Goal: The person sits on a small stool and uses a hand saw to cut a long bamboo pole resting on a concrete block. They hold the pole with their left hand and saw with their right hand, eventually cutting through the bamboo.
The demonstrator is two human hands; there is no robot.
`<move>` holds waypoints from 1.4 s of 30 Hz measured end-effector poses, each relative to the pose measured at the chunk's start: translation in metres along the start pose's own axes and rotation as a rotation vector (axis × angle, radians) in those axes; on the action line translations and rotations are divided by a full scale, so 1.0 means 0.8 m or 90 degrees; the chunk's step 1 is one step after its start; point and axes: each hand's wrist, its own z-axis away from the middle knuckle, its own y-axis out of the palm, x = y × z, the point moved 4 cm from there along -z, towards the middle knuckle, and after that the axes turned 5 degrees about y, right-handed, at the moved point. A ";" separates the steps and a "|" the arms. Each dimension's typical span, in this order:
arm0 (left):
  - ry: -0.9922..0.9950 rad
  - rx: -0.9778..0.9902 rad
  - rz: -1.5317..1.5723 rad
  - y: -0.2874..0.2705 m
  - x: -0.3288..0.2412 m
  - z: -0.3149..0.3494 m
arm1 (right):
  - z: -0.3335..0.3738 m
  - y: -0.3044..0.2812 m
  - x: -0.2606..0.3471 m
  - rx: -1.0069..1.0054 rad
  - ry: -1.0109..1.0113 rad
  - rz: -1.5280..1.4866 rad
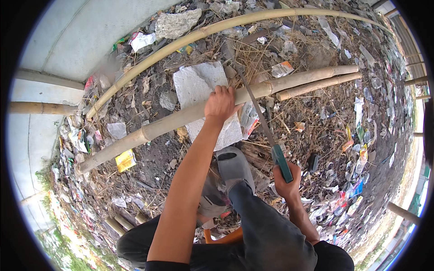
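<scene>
A thick bamboo pole [167,118] lies slantwise across a pale, flat stone block [199,83]. My left hand [220,104] is wrapped over the pole where it crosses the block. In my right hand [287,180] is the green handle of a handsaw [261,108], gripped with closed fingers. The saw's long blade runs up and left across the pole, just right of my left hand. Whether its teeth have entered the bamboo cannot be made out. My shoe [234,167] stands close to the block's near edge.
A long, thin bamboo pole [203,32] curves across the far side. A shorter bamboo piece [318,86] lies beside the thick pole's right end. Rough rock [177,23] rests at the back, near a pale wall [90,31]. Litter and dry straw cover the ground.
</scene>
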 end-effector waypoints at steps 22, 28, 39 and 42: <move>0.007 -0.069 -0.002 0.000 -0.004 0.010 | 0.034 -0.006 -0.013 -0.001 0.019 -0.021; -0.019 -0.044 0.005 -0.001 -0.003 0.001 | -0.004 0.012 -0.026 -0.022 -0.011 -0.023; 0.004 -0.025 -0.003 -0.004 -0.004 0.004 | 0.076 -0.025 -0.034 0.014 0.065 -0.042; 0.016 -0.042 -0.007 0.002 0.001 0.012 | 0.095 -0.044 -0.022 0.006 0.066 -0.029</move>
